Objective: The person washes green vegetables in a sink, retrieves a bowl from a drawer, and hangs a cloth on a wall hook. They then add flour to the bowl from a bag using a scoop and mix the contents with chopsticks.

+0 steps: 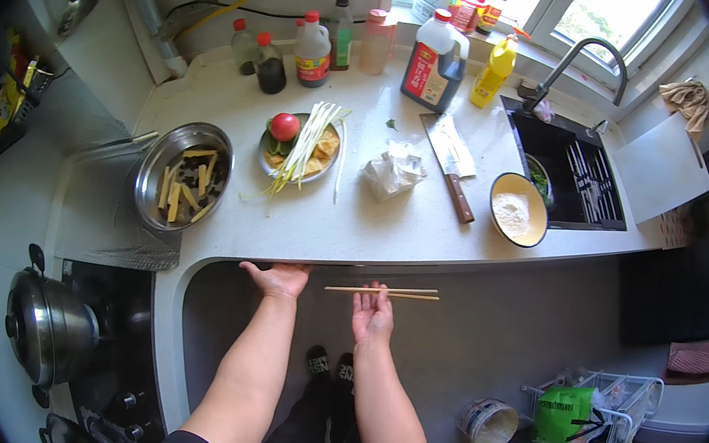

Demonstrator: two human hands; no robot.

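Loosely, right hand grips chopsticks; left hand spread, fingertips apparently under counter.

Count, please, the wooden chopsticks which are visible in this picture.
2. Both wooden chopsticks are at the right hand, lying across its fingers in front of the counter, their right ends slightly apart. Others may be hidden elsewhere.

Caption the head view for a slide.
Right hand holding chopsticks, left hand at the edge of the kitchen counter.
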